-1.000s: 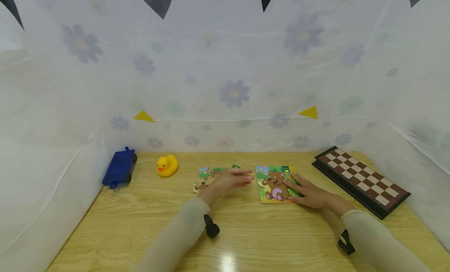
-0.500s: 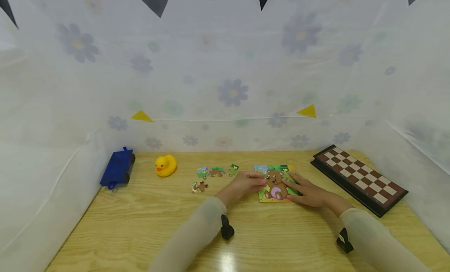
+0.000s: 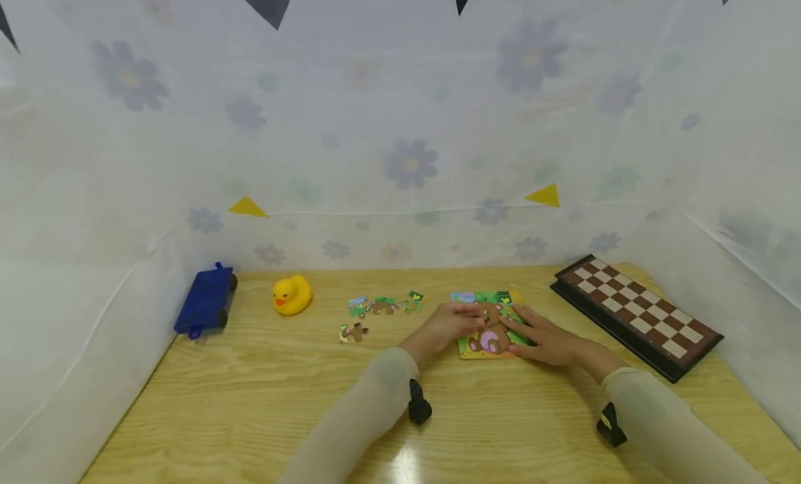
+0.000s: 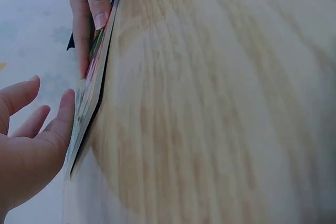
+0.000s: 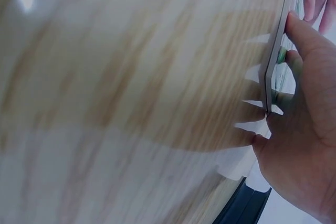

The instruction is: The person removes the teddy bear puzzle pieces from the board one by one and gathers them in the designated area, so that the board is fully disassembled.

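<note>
Head view, right hand point(image 3: 551, 339) on thin square puzzle point(image 3: 491, 343), left hand point(image 3: 441, 327) perhaps touching

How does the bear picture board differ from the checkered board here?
The bear picture board is shorter and thinner; the checkered board is longer and thicker. The bear picture board carries a colourful bear scene, the checkered board brown and cream squares. The right hand rests on the bear picture board, while no hand touches the checkered board. Both lie on the wooden table.
</note>
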`<state>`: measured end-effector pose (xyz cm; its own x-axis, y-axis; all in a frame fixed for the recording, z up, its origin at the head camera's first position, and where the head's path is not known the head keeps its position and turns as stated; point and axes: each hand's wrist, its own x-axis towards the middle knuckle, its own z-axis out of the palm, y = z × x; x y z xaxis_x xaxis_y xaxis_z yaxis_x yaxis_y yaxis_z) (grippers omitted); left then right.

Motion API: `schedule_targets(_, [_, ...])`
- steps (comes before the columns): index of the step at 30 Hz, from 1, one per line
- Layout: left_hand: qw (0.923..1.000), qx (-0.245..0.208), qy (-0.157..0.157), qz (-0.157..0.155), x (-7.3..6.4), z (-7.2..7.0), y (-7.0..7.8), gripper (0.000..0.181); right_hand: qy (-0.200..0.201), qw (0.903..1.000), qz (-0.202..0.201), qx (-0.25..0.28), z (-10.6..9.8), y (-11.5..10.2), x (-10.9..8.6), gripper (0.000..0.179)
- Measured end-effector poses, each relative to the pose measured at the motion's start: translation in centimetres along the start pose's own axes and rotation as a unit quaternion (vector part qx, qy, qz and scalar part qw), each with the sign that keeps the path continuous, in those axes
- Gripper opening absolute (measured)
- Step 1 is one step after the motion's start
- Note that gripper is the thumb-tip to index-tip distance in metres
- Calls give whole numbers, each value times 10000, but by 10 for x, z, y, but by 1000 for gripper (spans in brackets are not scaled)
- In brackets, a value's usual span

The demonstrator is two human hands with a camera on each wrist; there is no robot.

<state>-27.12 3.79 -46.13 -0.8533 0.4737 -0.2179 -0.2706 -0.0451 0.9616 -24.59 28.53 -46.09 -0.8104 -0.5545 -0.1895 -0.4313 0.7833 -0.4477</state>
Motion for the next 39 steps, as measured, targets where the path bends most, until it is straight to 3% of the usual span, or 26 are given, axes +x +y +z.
schedule_targets(11, [9989,388,246,69,5,5,-7,44,22,10000,-54,-29,-1,-1,1,70])
schedule_targets(16, [9975,703,-32,108,5,3,-9,46,62,10000,-59,-22,-1,-2,2,70])
schedule_targets(24, [9956,805,-477,48,-1,1,-5,52,212,9996,-165,-35,3,1,1,70])
schedule_targets(33, [9978,415,-502,-85,2,-2,-10,44,223,9996,-48,141,5,3,3,83])
schedule_targets(39, [9972,-183,-669,-291,5,-5,-10,43,228,9996,-51,163,3,1,1,83])
